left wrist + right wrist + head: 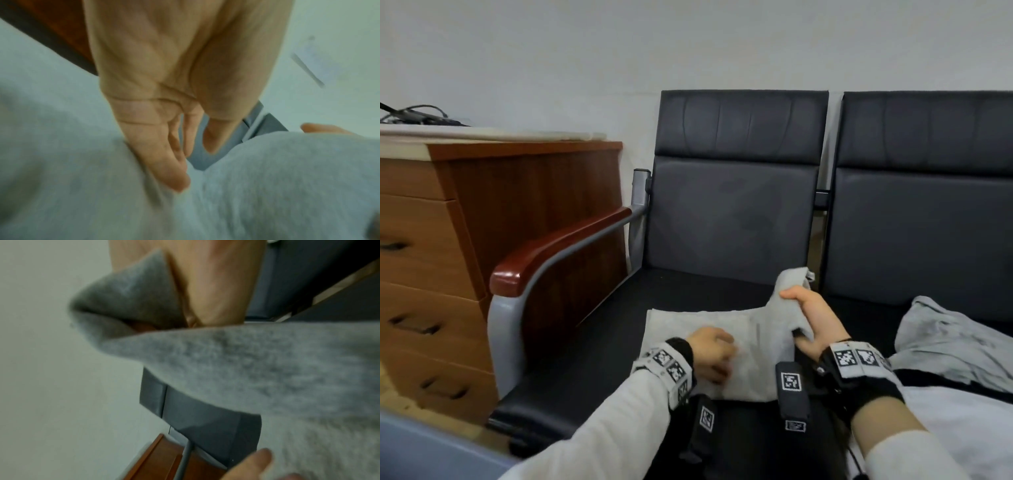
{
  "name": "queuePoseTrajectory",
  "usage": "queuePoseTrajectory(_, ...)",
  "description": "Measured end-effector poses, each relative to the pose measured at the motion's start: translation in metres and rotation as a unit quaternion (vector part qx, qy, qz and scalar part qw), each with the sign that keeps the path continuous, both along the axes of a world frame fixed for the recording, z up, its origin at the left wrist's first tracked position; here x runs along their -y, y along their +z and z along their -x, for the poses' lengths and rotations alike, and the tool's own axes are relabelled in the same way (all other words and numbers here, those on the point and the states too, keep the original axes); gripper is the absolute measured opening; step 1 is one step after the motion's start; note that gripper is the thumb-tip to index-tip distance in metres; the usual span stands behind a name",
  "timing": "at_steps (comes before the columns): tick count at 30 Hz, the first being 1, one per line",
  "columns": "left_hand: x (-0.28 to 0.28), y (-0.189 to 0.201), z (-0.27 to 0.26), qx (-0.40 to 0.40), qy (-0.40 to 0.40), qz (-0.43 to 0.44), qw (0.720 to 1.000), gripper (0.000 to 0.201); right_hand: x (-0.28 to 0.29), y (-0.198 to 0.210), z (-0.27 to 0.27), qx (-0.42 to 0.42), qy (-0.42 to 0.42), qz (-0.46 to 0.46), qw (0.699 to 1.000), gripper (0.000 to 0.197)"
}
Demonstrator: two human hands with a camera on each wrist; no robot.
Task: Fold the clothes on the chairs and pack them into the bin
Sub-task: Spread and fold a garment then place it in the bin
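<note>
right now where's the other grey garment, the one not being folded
In the head view, the crumpled grey garment lies on the right-hand chair seat, right of the right hand.

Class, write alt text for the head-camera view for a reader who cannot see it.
A person folds a light grey garment on a black chair seat: the left hand presses it flat while the right hand lifts one edge. Another grey garment lies crumpled on the next seat, right.

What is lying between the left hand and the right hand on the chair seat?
In the head view, only the grey garment spans that stretch: the left hand presses its flat part on the seat, while the right hand grips its lifted end.
</note>
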State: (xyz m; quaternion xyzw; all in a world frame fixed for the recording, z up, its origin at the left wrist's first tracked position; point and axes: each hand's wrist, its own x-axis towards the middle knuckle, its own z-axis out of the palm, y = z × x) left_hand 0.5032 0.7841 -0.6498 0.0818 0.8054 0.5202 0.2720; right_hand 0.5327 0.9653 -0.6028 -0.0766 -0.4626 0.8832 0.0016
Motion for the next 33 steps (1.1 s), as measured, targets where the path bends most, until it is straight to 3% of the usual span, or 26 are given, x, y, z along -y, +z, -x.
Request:
queuePoseTrajectory(2,0.019,0.011,0.010,0.016,0.104,-0.089,0.990,0.015,0.022,0.007,0.004,-0.026,0.031,-0.005,0.999,0.015)
queuePoseTrajectory(4,0.042,0.022,0.017,0.014,0.202,-0.142,0.969,0.019,0.047,0.009,0.013,-0.035,0.069,-0.084,0.993,0.010)
queuePoseTrajectory(6,0.061,0.019,0.023,0.050,0.253,-0.180,0.949,0.037,0.074,0.009,0.019,-0.023,0.077,-0.245,0.966,0.019)
queuePoseTrajectory(7,0.069,0.012,0.025,0.072,0.263,-0.188,0.943,0.048,0.088,0.005,0.022,-0.016,0.098,-0.283,0.954,0.022)
queuePoseTrajectory(9,0.082,-0.008,0.031,0.100,0.269,-0.171,0.943,0.071,0.112,-0.003,0.021,0.025,0.181,-0.264,0.947,0.035)
queuePoseTrajectory(11,0.089,-0.029,0.042,0.103,0.264,-0.126,0.951,0.085,0.122,-0.010,0.019,0.070,0.206,-0.242,0.945,0.064)
queuePoseTrajectory(13,0.091,-0.021,0.034,0.061,0.269,-0.100,0.956,0.066,0.112,-0.017,0.022,0.075,0.133,-0.271,0.950,0.069)
queuePoseTrajectory(15,0.092,-0.013,0.026,0.037,0.248,-0.073,0.965,0.041,0.094,-0.016,0.022,0.070,0.067,-0.303,0.948,0.050)
queuePoseTrajectory(17,0.093,-0.011,0.022,0.031,0.231,-0.042,0.971,0.038,0.076,-0.014,0.020,0.074,0.027,-0.357,0.931,0.027)
queuePoseTrajectory(22,0.093,-0.011,0.028,-0.001,0.213,0.064,0.975,0.049,0.037,-0.030,0.006,0.129,0.039,-0.553,0.822,0.006)
queuePoseTrajectory(27,0.091,0.003,0.015,-0.070,0.230,0.252,0.937,0.042,0.026,-0.049,-0.005,0.174,0.114,-0.574,0.792,0.035)
queuePoseTrajectory(29,0.090,0.006,0.014,-0.110,0.221,0.335,0.910,0.046,0.025,-0.050,-0.005,0.179,0.104,-0.560,0.802,0.033)
queuePoseTrajectory(31,0.089,0.008,0.014,-0.144,0.230,0.365,0.891,0.045,0.027,-0.049,-0.004,0.174,0.095,-0.551,0.811,0.028)
queuePoseTrajectory(33,0.091,0.008,0.017,-0.151,0.249,0.348,0.891,0.039,0.031,-0.049,-0.002,0.161,0.098,-0.555,0.810,0.028)
